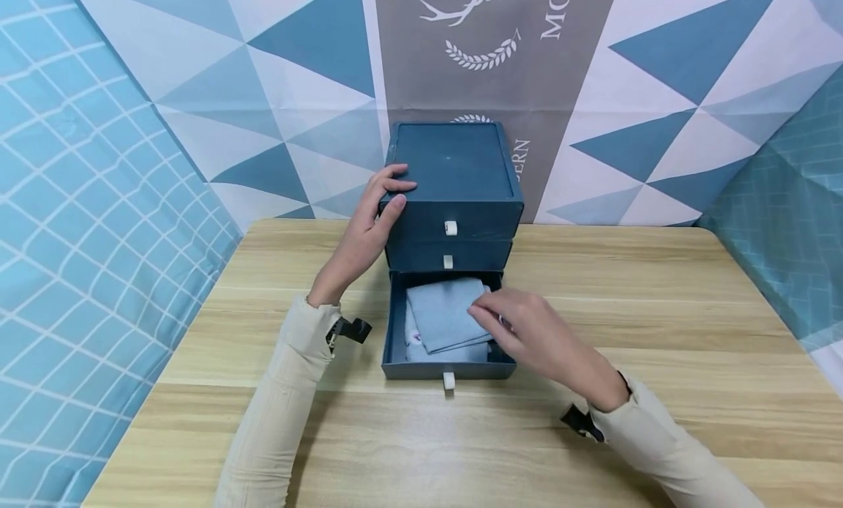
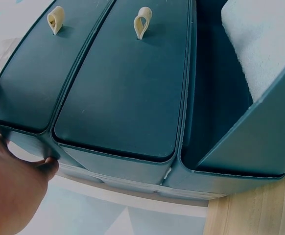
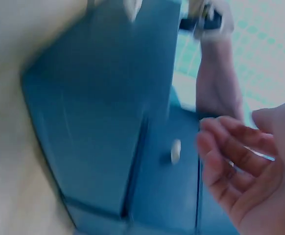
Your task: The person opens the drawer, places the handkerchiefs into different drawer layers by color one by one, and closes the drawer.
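A dark blue drawer unit (image 1: 454,222) stands on the table, its bottom drawer (image 1: 395,325) pulled out. Inside lies a folded light blue cloth (image 1: 448,310), stacked over more pale cloth (image 1: 461,353). My left hand (image 1: 365,226) rests on the unit's upper left corner, fingers over the top and thumb near the front edge. In the left wrist view, the left hand (image 2: 15,181) touches the unit's end. Over the drawer's right side hovers my right hand (image 1: 527,329), fingers loosely curled. The right wrist view is blurred and shows the right hand (image 3: 245,166) with nothing in it.
Two upper drawers are closed, with white pull tabs (image 1: 451,228) on their fronts; the bottom drawer has a tab (image 1: 449,381) too. Behind the unit is a patterned backdrop (image 1: 316,47). Wooden tabletop (image 1: 626,296) extends on both sides.
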